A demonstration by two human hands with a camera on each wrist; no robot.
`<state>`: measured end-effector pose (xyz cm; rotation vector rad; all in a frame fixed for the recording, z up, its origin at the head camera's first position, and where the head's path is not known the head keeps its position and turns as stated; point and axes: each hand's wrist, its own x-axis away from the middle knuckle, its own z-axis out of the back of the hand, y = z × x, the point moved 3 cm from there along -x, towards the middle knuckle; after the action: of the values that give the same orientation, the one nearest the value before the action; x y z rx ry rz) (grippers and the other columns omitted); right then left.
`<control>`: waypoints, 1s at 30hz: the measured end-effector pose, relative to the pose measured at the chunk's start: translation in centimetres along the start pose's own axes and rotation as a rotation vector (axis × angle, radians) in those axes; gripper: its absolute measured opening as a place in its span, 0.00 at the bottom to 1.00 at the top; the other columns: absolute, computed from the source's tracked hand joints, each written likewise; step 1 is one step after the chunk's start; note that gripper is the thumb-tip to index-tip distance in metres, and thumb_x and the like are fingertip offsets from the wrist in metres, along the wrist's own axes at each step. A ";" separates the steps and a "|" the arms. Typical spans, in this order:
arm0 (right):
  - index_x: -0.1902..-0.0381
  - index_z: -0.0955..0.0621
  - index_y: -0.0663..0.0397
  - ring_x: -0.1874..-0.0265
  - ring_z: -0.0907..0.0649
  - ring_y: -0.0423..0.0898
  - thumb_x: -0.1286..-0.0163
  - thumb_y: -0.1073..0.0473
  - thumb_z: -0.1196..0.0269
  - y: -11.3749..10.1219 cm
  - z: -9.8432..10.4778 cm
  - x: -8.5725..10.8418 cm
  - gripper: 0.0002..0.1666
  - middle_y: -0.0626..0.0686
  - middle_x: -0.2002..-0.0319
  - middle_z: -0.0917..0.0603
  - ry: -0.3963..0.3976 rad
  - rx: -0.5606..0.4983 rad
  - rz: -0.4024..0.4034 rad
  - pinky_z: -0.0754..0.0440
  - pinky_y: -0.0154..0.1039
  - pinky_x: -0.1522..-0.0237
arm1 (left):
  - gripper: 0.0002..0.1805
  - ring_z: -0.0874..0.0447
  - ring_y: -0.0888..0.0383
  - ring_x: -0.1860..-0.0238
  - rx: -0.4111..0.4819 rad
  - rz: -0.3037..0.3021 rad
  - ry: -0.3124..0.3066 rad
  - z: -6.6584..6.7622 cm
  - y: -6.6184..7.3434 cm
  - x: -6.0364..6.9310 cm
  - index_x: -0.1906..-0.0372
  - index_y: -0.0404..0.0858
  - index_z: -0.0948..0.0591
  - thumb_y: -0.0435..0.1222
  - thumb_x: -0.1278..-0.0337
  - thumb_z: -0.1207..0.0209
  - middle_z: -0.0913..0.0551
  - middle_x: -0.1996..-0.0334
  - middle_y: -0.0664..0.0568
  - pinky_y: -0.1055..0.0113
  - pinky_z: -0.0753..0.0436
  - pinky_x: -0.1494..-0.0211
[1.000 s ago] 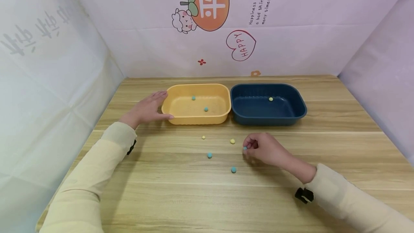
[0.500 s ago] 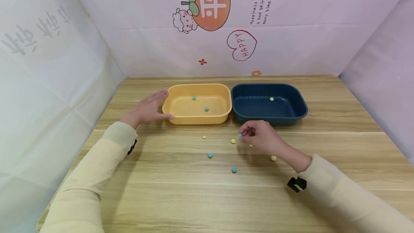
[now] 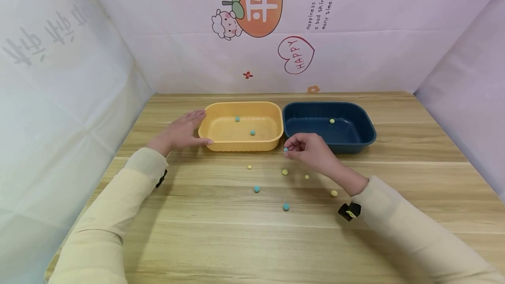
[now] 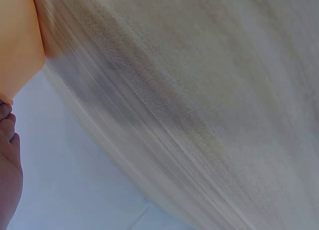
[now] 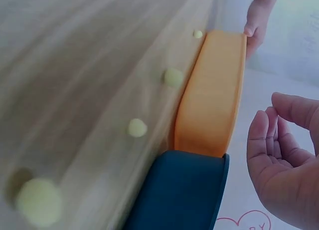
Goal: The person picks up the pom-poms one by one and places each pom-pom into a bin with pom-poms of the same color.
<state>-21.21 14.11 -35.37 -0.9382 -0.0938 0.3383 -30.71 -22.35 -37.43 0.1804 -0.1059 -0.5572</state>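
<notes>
Pinched between the thumb and fingertips of my right hand (image 3: 311,153) is a small blue ball (image 3: 286,149). This hand is above the table, before the near left corner of the dark blue bin (image 3: 351,148). At the left end of the yellow bin (image 3: 244,146), my left hand (image 3: 179,133) rests with fingers spread along the rim and thumb at the front corner. Two blue balls (image 3: 253,133) lie inside the yellow bin, and one pale yellow ball (image 3: 332,121) lies in the dark blue bin. In the right wrist view the pinched ball is hidden.
On the wooden table (image 3: 205,240), in front of the bins, lie several yellow balls (image 3: 285,172) and two blue balls (image 3: 257,189). The bins stand side by side, touching or nearly so. A printed white cloth (image 3: 177,65) hangs behind the table and along both sides.
My right hand has lifted the blue ball and moved away from me and slightly left, towards the bins. Two yellow balls it had covered now show. My left hand has stayed in place.
</notes>
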 end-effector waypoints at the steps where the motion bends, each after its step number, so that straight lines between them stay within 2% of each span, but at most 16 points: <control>1: 0.63 0.17 0.59 0.70 0.21 0.48 0.38 0.66 0.32 -0.1 0.0 -0.3 0.05 0.51 0.70 0.17 0.006 0.000 0.002 0.21 0.33 0.69 | 0.59 0.59 0.46 0.24 -0.001 -0.001 -0.001 0.0 0.0 0.0 0.25 0.29 0.48 0.69 0.46 0.46 0.53 0.24 0.41 0.55 0.56 0.25; 9: 0.62 0.17 0.58 0.70 0.22 0.48 0.37 0.63 0.31 -1.0 -0.3 -2.4 0.07 0.53 0.69 0.17 0.041 -0.012 -0.015 0.23 0.32 0.72 | 0.59 0.59 0.46 0.24 -0.002 0.004 -0.003 0.1 0.3 0.1 0.25 0.30 0.49 0.69 0.46 0.46 0.53 0.24 0.41 0.55 0.56 0.25; 22: 0.63 0.17 0.58 0.68 0.22 0.48 0.36 0.62 0.32 -2.0 -1.4 -6.3 0.06 0.54 0.67 0.18 0.073 -0.013 0.001 0.23 0.37 0.69 | 0.59 0.59 0.45 0.24 -0.011 0.000 -0.002 0.0 0.1 0.0 0.25 0.29 0.49 0.69 0.46 0.47 0.52 0.24 0.40 0.54 0.56 0.25; 30: 0.61 0.18 0.59 0.66 0.20 0.48 0.35 0.61 0.33 -2.6 -2.3 -8.8 0.07 0.54 0.65 0.18 0.078 -0.020 -0.050 0.20 0.38 0.65 | 0.59 0.60 0.46 0.24 -0.002 0.007 -0.006 0.0 0.1 0.0 0.25 0.30 0.49 0.69 0.45 0.47 0.54 0.24 0.41 0.54 0.57 0.25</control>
<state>-28.35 8.05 -34.11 -0.9666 -0.0489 0.2545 -30.65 -22.28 -37.45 0.1768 -0.1120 -0.5508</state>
